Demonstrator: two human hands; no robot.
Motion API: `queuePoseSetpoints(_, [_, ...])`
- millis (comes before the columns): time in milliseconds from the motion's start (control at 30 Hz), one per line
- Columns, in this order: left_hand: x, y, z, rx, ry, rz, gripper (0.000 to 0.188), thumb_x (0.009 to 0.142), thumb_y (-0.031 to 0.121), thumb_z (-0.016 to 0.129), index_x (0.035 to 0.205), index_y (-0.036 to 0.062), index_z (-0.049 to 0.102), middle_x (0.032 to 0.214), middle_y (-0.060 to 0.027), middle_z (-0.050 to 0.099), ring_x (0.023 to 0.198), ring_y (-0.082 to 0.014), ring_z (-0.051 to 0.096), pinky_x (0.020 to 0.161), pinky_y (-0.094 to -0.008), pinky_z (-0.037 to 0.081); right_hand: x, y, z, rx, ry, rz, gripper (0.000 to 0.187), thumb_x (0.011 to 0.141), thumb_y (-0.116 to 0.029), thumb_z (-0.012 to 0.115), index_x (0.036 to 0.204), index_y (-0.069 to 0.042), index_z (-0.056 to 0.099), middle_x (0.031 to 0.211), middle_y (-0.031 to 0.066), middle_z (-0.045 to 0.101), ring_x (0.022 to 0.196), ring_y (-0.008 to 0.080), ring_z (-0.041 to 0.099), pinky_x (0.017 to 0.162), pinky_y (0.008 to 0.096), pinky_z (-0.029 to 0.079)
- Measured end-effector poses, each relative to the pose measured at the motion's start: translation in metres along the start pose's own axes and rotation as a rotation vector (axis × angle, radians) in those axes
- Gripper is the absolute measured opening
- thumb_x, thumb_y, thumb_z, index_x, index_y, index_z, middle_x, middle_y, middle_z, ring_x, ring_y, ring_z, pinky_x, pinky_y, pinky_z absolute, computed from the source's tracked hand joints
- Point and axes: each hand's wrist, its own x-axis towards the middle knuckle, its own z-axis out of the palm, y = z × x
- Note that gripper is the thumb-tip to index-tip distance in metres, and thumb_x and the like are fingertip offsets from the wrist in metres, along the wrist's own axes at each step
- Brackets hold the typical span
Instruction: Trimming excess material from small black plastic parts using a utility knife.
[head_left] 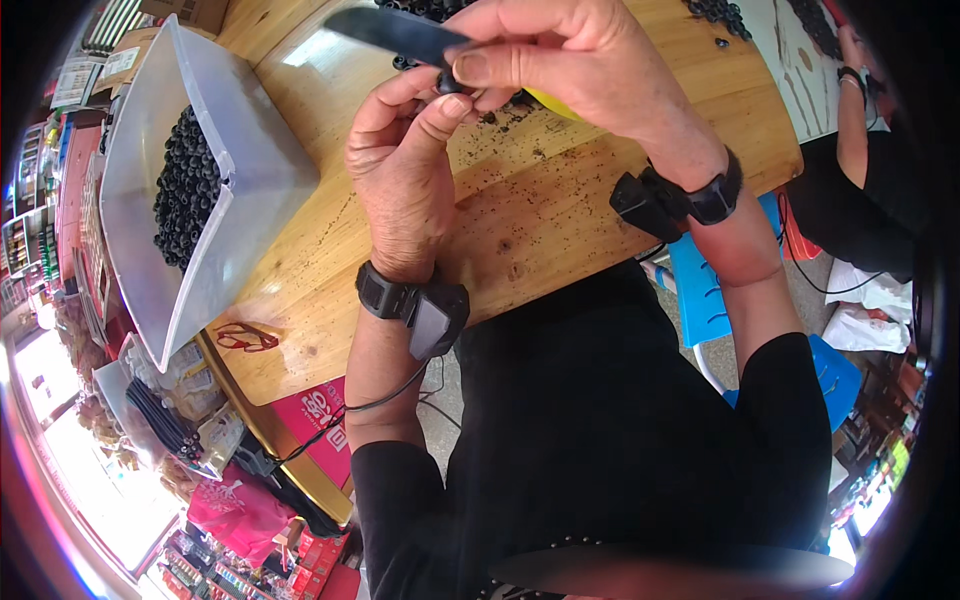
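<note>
A small black round part (452, 80), like a rubber ring or grommet, is pinched between the thumb and fingers of my left hand (415, 150). My right hand (575, 70) grips a knife (395, 35) with a wide dark blade, which points left above the part. The right thumb presses by the blade's base, close to the left fingertips. The knife's handle is mostly hidden in the hand. A yellow edge (555, 104) shows under the right hand; I cannot tell what it belongs to. Both wrists wear black strapped devices with cables.
At the left, a clear plastic bin (265, 165) holds many small black parts (188, 190). More lie at the table's far side (720, 15). Dark crumbs dot the wooden table (560, 235). Red bands (247, 338) lie near its left edge. Another person's arm (852, 120) is at right, beyond a blue stool (700, 290).
</note>
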Motion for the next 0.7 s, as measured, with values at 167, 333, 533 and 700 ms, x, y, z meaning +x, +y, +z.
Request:
queuePoseSetpoints(167, [0.0,-0.002,-0.005,0.05,0.002,0.045,0.021,0.081,-0.01,0.063,0.1,-0.0006,0.063,0.089,-0.0084,0.067,0.078,-0.014,0.064,0.074,-0.0251,0.052,-0.002,0.007,0.012,-0.288,0.07,-0.289,0.015,0.084,0.003,0.064,0.098,0.003,0.067,0.083,0.0072,0.066,0.069,0.0114,0.062,0.057,0.0243,0.049])
queuePoseSetpoints(333, [0.0,-0.004,-0.005,0.015,-0.046,0.057,0.022,0.081,-0.009,0.062,0.102,-0.0014,0.062,0.09,-0.01,0.068,0.082,-0.0186,0.067,0.076,-0.0272,0.053,0.001,0.003,0.008,-0.295,0.106,-0.172,0.012,0.085,0.001,0.063,0.096,0.002,0.067,0.078,0.0068,0.066,0.064,0.0103,0.061,0.055,0.0244,0.049])
queuePoseSetpoints(533, [0.001,-0.002,0.001,0.008,-0.146,0.018,0.024,0.083,-0.008,0.06,0.106,-0.0025,0.061,0.096,-0.0129,0.068,0.089,-0.0244,0.067,0.082,-0.0308,0.052,0.001,0.004,0.002,-0.022,0.116,0.038,0.009,0.088,-0.003,0.061,0.094,0.002,0.067,0.076,0.0028,0.065,0.065,0.0067,0.061,0.057,0.0209,0.05])
queuePoseSetpoints(700, [0.0,-0.003,-0.002,-0.125,-0.079,0.029,0.025,0.083,-0.008,0.061,0.106,-0.0015,0.062,0.096,-0.011,0.067,0.084,-0.0176,0.065,0.08,-0.0302,0.052,-0.001,-0.005,0.0,0.034,0.033,0.087,0.01,0.086,-0.001,0.063,0.095,0.003,0.067,0.082,0.0046,0.066,0.071,0.0085,0.063,0.061,0.0215,0.051])
